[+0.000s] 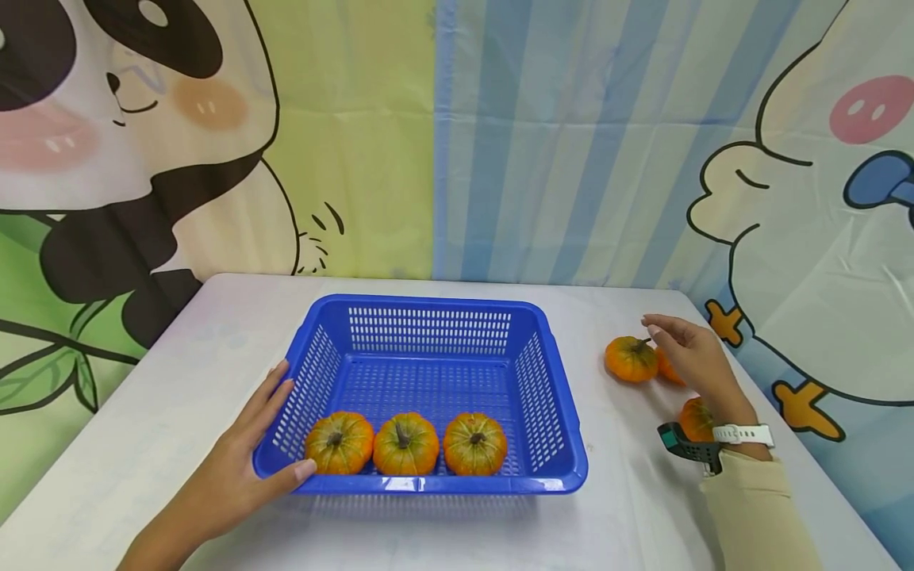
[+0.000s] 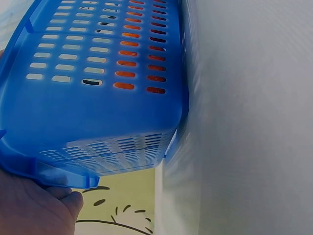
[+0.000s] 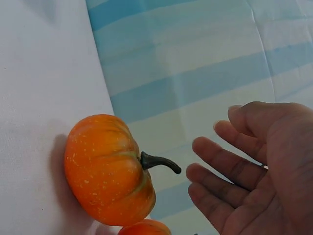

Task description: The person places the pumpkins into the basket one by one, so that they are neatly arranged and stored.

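Note:
A blue plastic basket with slotted sides stands on the white table. Along its front wall sit three small orange-green pumpkins: one at left, one in the middle, one at right. My left hand holds the basket's front left corner, thumb over the front rim and fingers along the left side. To the right of the basket, my right hand hovers with loosely bent fingers, apart from the stem of a pumpkin. Beside it lies another pumpkin, partly hidden by this hand.
A further pumpkin lies nearer, partly behind the right wrist, which wears a white band and a black strap. Behind the table hangs a cartoon-printed curtain.

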A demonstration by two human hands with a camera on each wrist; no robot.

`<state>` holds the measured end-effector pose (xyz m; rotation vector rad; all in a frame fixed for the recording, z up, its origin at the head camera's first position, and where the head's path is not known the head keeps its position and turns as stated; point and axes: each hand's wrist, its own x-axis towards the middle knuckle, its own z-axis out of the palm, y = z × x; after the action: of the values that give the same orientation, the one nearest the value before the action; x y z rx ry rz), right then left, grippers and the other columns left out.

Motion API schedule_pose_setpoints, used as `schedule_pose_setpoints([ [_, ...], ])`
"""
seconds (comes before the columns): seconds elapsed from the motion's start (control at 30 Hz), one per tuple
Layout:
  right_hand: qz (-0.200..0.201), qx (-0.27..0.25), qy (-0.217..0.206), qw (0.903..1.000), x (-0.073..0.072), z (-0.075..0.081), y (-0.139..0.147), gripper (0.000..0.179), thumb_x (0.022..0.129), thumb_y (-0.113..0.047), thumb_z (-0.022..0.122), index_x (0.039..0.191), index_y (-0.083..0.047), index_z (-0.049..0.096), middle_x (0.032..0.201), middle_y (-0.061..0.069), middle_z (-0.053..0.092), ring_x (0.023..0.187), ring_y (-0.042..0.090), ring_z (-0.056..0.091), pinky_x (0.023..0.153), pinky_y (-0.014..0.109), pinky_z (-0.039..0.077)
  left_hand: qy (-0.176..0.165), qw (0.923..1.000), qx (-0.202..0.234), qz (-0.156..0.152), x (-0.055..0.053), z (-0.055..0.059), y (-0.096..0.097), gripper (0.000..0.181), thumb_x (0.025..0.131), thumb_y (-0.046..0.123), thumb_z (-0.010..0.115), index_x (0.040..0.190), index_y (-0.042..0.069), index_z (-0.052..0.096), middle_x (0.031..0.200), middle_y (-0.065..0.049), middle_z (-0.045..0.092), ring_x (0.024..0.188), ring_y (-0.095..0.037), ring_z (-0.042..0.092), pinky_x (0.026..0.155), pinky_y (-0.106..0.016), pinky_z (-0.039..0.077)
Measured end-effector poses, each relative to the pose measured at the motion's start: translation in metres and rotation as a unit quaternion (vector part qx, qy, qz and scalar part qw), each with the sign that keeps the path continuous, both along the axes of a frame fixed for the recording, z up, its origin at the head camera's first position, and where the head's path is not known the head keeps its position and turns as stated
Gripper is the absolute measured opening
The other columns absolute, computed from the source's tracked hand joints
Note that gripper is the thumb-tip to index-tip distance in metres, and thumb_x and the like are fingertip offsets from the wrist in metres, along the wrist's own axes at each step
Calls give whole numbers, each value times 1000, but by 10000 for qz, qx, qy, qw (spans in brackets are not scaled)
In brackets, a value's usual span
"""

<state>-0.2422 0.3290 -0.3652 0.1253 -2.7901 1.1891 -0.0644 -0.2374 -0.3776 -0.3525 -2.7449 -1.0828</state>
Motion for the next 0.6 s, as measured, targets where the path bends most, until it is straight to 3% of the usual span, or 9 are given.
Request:
schedule_pose_setpoints([
  [0.13, -23, -2, -311, 9995, -2, -2, -1, 68, 98, -54, 45, 145, -5, 45, 140, 25, 48, 128, 45, 43, 102, 64, 35, -13, 10000, -46, 27, 0, 0, 0, 95, 82, 35, 74, 157, 13, 19, 163, 1, 3, 144, -43, 13, 93, -76, 29],
  [0.27, 196, 141, -601, 9979, -6, -7, -2, 66, 100, -49, 46, 148, -4, 40, 144, 26, 44, 130, 46, 40, 103, 61, 36, -24, 10000, -46, 27, 0, 0, 0, 95, 82, 35, 74, 157, 13, 19, 163, 2, 2, 144, -43, 13, 93, -76, 29],
  [0.4, 332, 179, -596, 9975, -8, -11, -3, 58, 102, -40, 47, 146, -2, 42, 144, 24, 44, 131, 44, 41, 102, 59, 37, -35, 10000, -55, 26, 0, 0, 0, 95, 83, 35, 74, 157, 13, 19, 163, 2, 2, 144, -43, 13, 93, -76, 29],
  [0.6, 370, 135, -473, 9981, -10, -13, -11, 57, 100, -41, 52, 144, -6, 46, 140, 20, 51, 128, 40, 46, 100, 58, 40, -1, 10000, 29, 3, 0, -1, 0, 95, 82, 34, 75, 157, 13, 19, 163, 2, 2, 144, -42, 12, 95, -77, 27],
])
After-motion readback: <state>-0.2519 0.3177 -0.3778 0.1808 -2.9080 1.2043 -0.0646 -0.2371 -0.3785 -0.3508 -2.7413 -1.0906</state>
